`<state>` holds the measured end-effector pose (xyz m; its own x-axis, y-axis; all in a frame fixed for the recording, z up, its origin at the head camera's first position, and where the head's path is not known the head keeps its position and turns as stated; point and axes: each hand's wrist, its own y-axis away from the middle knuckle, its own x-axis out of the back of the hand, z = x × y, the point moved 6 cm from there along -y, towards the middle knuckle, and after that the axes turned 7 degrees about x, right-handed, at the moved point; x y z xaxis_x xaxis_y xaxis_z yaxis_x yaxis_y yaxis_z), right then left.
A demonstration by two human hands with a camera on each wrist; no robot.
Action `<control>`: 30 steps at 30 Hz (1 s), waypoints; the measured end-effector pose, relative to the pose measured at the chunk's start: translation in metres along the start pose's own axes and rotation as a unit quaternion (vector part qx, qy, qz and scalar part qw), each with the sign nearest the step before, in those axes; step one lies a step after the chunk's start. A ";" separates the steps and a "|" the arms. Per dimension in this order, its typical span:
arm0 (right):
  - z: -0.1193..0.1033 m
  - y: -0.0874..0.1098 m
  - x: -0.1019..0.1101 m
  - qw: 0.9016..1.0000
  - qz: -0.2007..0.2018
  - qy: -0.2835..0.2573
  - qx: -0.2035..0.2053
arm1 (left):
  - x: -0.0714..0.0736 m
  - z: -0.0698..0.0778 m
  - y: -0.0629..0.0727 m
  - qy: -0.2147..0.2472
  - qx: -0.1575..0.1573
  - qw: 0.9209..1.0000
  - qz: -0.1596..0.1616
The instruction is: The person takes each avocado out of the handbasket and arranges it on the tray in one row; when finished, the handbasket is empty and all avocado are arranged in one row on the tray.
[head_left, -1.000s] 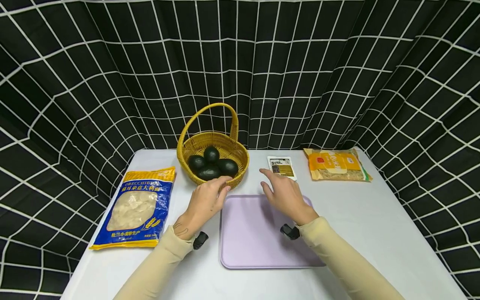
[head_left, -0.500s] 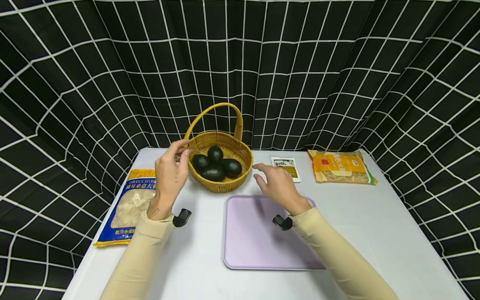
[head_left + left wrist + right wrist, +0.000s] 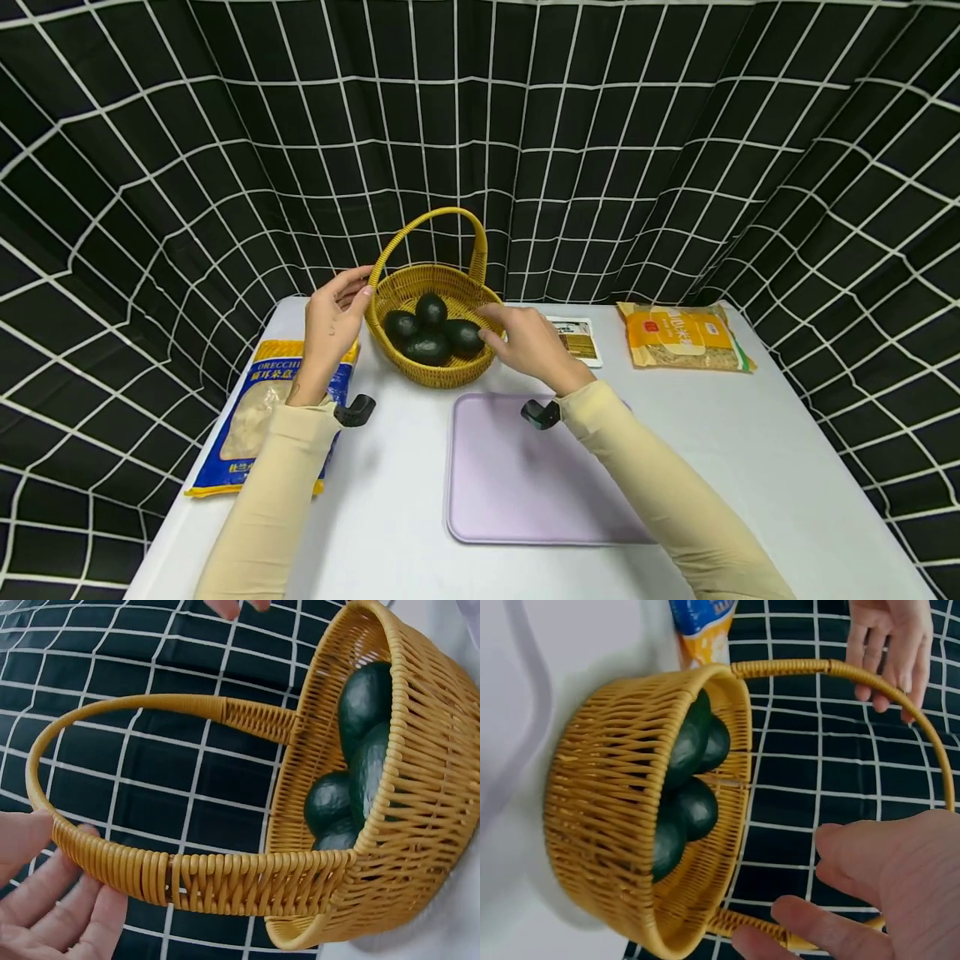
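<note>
A yellow wicker basket [image 3: 438,377] with a tall arched handle stands at the back of the table, and several dark green avocados [image 3: 427,347] lie inside it. At the left side of the handle [image 3: 247,881], my left hand [image 3: 332,325] grips with its thumb on one side and its fingers reaching behind. My right hand [image 3: 528,346] is at the basket's right rim, palm down, thumb and fingers apart with nothing between them. In the right wrist view, its fingers [image 3: 825,926] overlap the base of the handle on that side.
A lilac tray [image 3: 540,475] lies in front of the basket. On the left is a blue and yellow orecchiette pasta bag [image 3: 251,425], partly under my left arm. A small white packet [image 3: 581,342] and an orange food bag [image 3: 678,333] lie back right.
My left hand has moved left from the basket's front, then up to its handle. The right hand has moved left to the basket's right rim. The basket appears to stay in place.
</note>
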<state>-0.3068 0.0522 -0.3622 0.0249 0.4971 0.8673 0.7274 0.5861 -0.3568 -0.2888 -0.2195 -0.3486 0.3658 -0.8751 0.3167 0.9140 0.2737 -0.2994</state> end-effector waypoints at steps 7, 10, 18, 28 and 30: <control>-0.001 -0.025 -0.015 0.997 -0.068 -0.018 -0.011 | -0.001 -0.012 -0.010 0.021 0.051 0.996 -0.073; 0.002 -0.035 -0.025 0.993 -0.114 -0.023 -0.025 | -0.001 -0.017 -0.015 0.043 0.073 0.990 -0.111; 0.013 -0.055 -0.051 0.977 -0.208 -0.022 -0.039 | 0.002 -0.030 -0.023 0.125 0.122 0.972 -0.158; 0.026 -0.071 -0.083 0.968 -0.248 0.011 -0.030 | 0.007 -0.035 -0.036 0.137 0.167 0.957 -0.195; 0.029 -0.071 -0.089 0.966 -0.255 0.013 -0.031 | 0.007 -0.036 -0.038 0.136 0.170 0.955 -0.202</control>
<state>-0.3803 -0.0154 -0.4243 -0.3302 0.1370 0.9339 0.6891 0.7111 0.1393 -0.3270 -0.2503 -0.3675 -0.0459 -0.9953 0.0850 0.9920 -0.0354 0.1211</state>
